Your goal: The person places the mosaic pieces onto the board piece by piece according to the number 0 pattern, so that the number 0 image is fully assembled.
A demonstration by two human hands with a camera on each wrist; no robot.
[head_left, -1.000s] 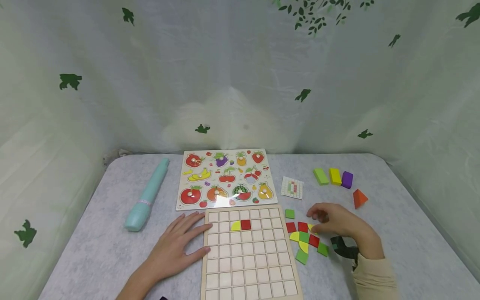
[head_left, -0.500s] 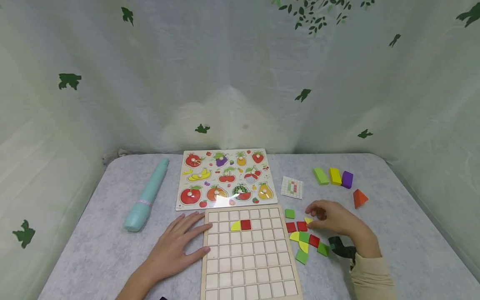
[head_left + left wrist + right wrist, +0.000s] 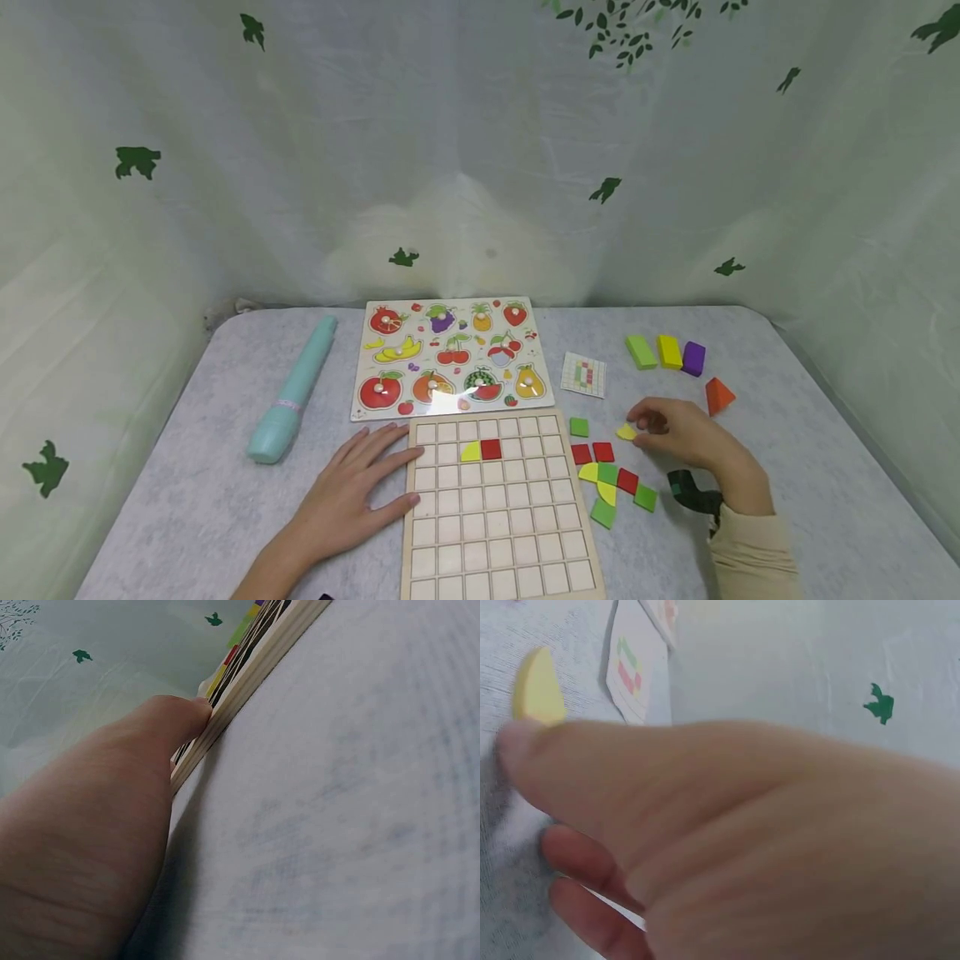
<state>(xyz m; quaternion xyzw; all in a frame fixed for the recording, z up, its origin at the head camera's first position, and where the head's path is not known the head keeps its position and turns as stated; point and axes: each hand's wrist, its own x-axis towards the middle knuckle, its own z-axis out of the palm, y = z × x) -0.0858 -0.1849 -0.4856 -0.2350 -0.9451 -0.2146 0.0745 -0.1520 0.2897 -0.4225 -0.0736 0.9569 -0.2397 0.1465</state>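
My right hand (image 3: 686, 435) pinches a yellow quarter-round tile (image 3: 626, 432) between thumb and finger, just right of the loose tiles. The right wrist view shows the same yellow tile (image 3: 540, 688) at the thumb tip, the other fingers curled below. With fingers spread, my left hand (image 3: 352, 496) rests at the left edge of the wooden grid board (image 3: 410, 533). Its thumb (image 3: 176, 720) touches the board's side in the left wrist view. Side by side in the board's second row sit a yellow tile (image 3: 471, 452) and a red square tile (image 3: 491, 450).
Several green, red and yellow tiles (image 3: 607, 475) lie right of the board. Behind them are a pattern card (image 3: 584, 376), several coloured blocks (image 3: 670, 352) and an orange triangular block (image 3: 720, 397). A fruit puzzle (image 3: 453, 367) adjoins the board's far edge; a teal umbrella-like object (image 3: 292, 392) lies left.
My right hand has drawn the yellow tile away from the red tiles, first toward the back, then to the right, and now pinches it. The left hand has stayed still.
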